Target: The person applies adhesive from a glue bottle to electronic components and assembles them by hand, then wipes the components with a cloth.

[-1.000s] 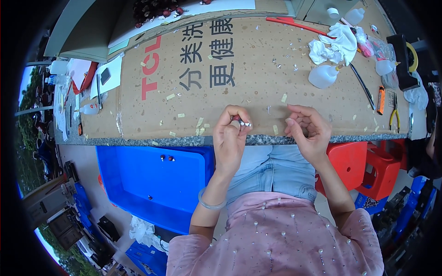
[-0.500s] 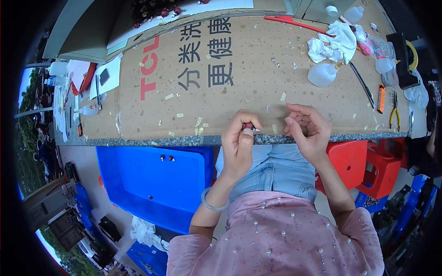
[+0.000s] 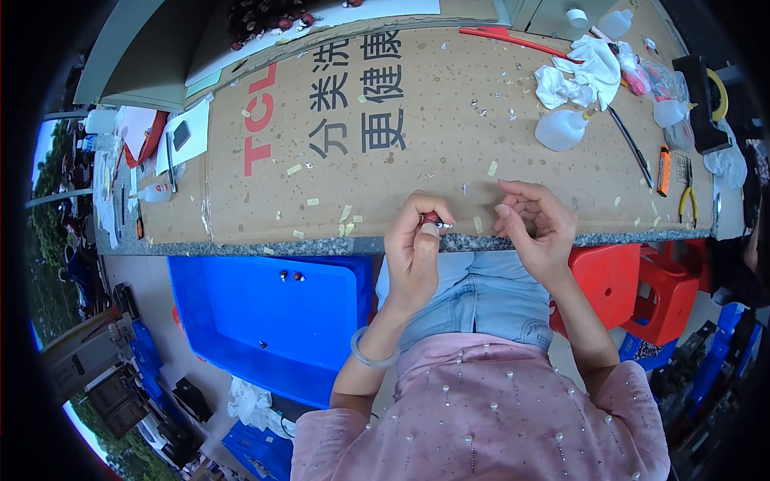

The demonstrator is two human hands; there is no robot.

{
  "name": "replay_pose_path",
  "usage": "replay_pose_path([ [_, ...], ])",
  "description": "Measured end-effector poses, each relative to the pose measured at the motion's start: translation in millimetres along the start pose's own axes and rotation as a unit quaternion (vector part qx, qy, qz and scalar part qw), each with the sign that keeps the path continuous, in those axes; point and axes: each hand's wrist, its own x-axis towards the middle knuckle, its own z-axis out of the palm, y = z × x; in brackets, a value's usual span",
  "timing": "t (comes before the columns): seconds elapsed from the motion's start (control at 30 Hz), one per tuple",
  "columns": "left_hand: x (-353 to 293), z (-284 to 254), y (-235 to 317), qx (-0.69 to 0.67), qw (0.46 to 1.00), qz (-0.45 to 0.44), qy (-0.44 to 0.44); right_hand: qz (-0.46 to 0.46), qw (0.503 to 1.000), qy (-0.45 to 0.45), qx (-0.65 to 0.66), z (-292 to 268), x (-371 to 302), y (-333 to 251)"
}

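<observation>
1. Left hand [image 3: 415,252] pinches a small dark-red ball [image 3: 431,217] between thumb and finger, over the table's [image 3: 321,247] near edge.
2. Right hand [image 3: 536,228] half-curled, thumb apart from fingers, nothing visible in it.
3. Ball looks light, hard, slick, perhaps brittle; grip gently round its sides.

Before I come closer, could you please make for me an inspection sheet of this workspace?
Surface: brown cardboard, stained in spots, on a speckled grey tabletop.
Job's things: dark-red ball with a silvery part, in the left hand.
Clutter: pale scraps, white bottle, crumpled white cloth, yellow-handled pliers.
Hands: left hand pinches the dark-red ball; right hand half-curled, nothing seen in it.
Cables: nothing clearly seen.
Surroundings: blue tray with small balls, below the tabletop edge at left; red stools at right.
</observation>
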Motion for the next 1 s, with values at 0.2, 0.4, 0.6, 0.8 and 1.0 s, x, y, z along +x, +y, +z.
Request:
replay_pose_path([
  [0.2,-0.6,-0.2,-0.5,-0.015,1.000,0.001,-0.001,0.001,1.000,0.002,-0.001,-0.1,-0.2,-0.1],
  [0.4,-0.8,1.3,-1.9,-0.012,1.000,0.012,0.006,0.003,1.000,0.003,0.001,0.5,0.0,-1.0],
  [0.6,-1.0,1.0,-3.0,0.016,1.000,0.021,-0.004,0.003,1.000,0.003,0.001,0.4,0.3,-0.7],
  [0.8,-1.6,1.4,-4.5,0.041,0.999,0.028,-0.005,0.000,1.000,0.002,-0.002,0.4,0.5,-1.1],
  [1.0,-3.5,0.3,-6.4,-0.006,1.000,0.019,-0.021,-0.002,1.000,0.002,-0.002,-0.4,0.1,0.4],
])
